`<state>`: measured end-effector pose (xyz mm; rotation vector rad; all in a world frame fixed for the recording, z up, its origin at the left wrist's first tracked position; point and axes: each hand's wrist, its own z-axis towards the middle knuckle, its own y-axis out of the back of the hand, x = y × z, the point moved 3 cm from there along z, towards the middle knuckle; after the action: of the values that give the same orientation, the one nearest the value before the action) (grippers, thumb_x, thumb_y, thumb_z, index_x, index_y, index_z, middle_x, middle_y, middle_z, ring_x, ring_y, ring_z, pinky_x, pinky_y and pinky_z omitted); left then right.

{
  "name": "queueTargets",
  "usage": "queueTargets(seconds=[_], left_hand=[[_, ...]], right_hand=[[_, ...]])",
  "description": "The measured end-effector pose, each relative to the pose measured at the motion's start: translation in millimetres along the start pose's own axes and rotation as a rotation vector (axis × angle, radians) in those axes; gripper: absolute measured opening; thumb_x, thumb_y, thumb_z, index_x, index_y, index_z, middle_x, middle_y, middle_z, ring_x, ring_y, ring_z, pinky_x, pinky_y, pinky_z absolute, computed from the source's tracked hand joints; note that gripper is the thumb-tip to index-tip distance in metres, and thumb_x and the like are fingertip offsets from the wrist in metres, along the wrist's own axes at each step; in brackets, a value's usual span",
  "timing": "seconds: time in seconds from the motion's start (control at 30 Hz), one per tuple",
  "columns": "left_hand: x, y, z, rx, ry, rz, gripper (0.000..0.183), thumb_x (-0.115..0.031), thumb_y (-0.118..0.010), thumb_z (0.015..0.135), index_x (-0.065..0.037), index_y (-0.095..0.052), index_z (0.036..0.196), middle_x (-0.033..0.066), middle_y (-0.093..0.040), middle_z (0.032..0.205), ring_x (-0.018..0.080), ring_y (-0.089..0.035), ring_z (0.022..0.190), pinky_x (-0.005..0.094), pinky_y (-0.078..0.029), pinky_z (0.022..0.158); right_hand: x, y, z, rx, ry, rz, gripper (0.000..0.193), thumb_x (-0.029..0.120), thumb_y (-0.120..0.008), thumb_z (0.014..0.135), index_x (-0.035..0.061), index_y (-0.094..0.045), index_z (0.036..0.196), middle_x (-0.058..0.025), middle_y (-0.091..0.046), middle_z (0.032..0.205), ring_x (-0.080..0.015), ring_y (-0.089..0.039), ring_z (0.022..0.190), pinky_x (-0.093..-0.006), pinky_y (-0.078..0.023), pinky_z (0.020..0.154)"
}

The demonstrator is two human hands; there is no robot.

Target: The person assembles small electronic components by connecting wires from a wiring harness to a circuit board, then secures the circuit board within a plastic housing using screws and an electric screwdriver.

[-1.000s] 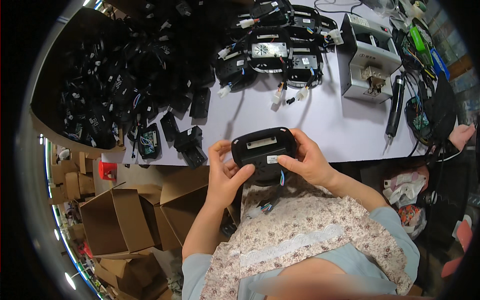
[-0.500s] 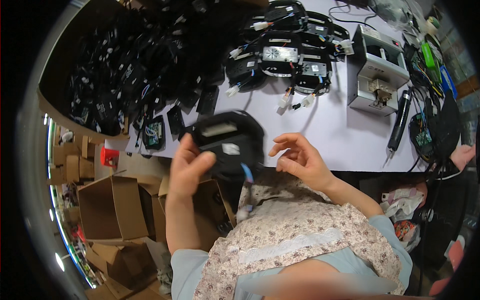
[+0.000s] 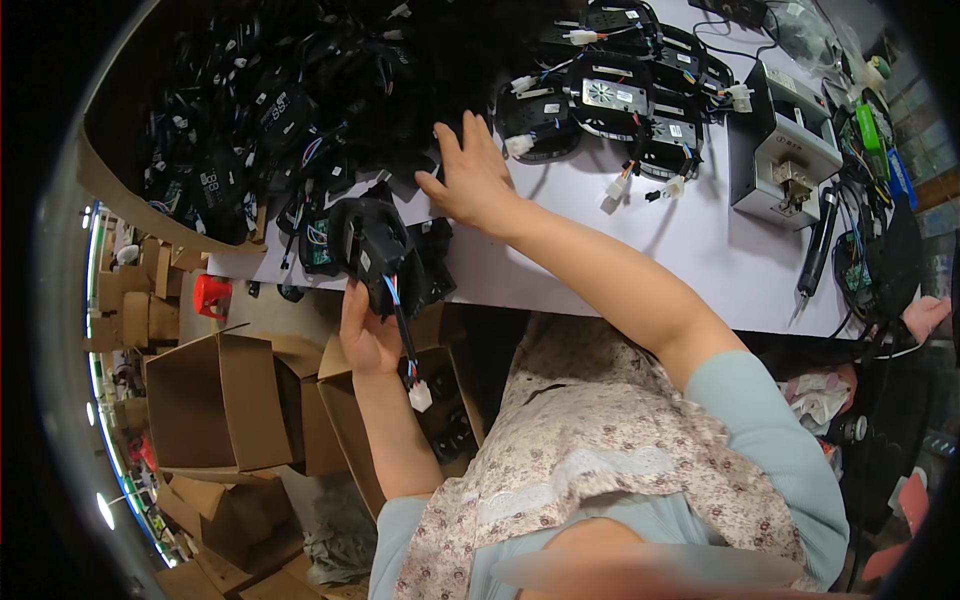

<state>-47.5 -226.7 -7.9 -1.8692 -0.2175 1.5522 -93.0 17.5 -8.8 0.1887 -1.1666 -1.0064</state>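
gripping left-handed, hovering right-handed

holding a tilted black wired housing [image 3: 368,243] at the front edge of the desk [image 3: 770,290], with the left hand [image 3: 370,338] curled around its lower end. got a white connector [image 3: 420,397] dangling. hovering by the black parts heap [image 3: 290,110] with the right hand [image 3: 475,182], fairly open, looking empty. can't tell about contact there.

Black housings [image 3: 610,95], white table [image 3: 725,270] beneath

Worn on the head, the left one of two fisheye cameras looks steeply down from close above the apron [image 3: 620,420] and forward across the bench [image 3: 690,250], bending straight edges toward its rim.
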Motion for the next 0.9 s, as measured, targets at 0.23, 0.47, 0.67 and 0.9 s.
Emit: queueTargets(seconds=[0.23,0.47,0.67,0.9], left_hand=[[-2,7,-13,-0.012,-0.013,0.003,0.058,-0.023,-0.063,0.099,-0.002,-0.042,0.149,0.0131,-0.058,0.141,0.027,-0.059,0.129,0.0429,-0.05,0.108],[-2,4,3,-0.012,-0.005,-0.011,0.059,-0.021,-0.063,0.099,-0.003,-0.041,0.15,0.0131,-0.057,0.142,0.0276,-0.058,0.129,0.044,-0.05,0.109],[-5,3,13,0.012,-0.005,0.002,0.059,-0.02,-0.063,0.099,-0.004,-0.041,0.151,0.0128,-0.057,0.142,0.0274,-0.058,0.128,0.0441,-0.05,0.108],[-6,22,14,-0.061,-0.024,0.001,0.053,-0.021,-0.058,0.102,-0.006,-0.042,0.151,0.0093,-0.059,0.139,0.022,-0.061,0.125,0.04,-0.056,0.098]], right_hand=[[-15,-58,40,-0.162,0.031,-0.26,0.076,0.043,-0.072,0.085,0.0078,-0.048,0.147,-0.0378,-0.044,0.147,-0.0509,-0.037,0.142,-0.0548,-0.025,0.119],[3,-95,53,-0.132,-0.017,-0.237,0.081,0.045,-0.073,0.083,0.0035,-0.046,0.148,-0.036,-0.038,0.152,-0.053,-0.027,0.146,-0.0576,-0.019,0.12],[2,-104,63,-0.127,-0.01,-0.194,0.08,0.047,-0.073,0.083,0.0046,-0.048,0.146,-0.0338,-0.039,0.153,-0.0502,-0.03,0.147,-0.0568,-0.022,0.119],[-20,-72,76,-0.202,-0.009,-0.363,0.077,0.062,-0.071,0.079,0.0153,-0.058,0.139,-0.0286,-0.049,0.147,-0.0472,-0.036,0.144,-0.0606,-0.027,0.115]])
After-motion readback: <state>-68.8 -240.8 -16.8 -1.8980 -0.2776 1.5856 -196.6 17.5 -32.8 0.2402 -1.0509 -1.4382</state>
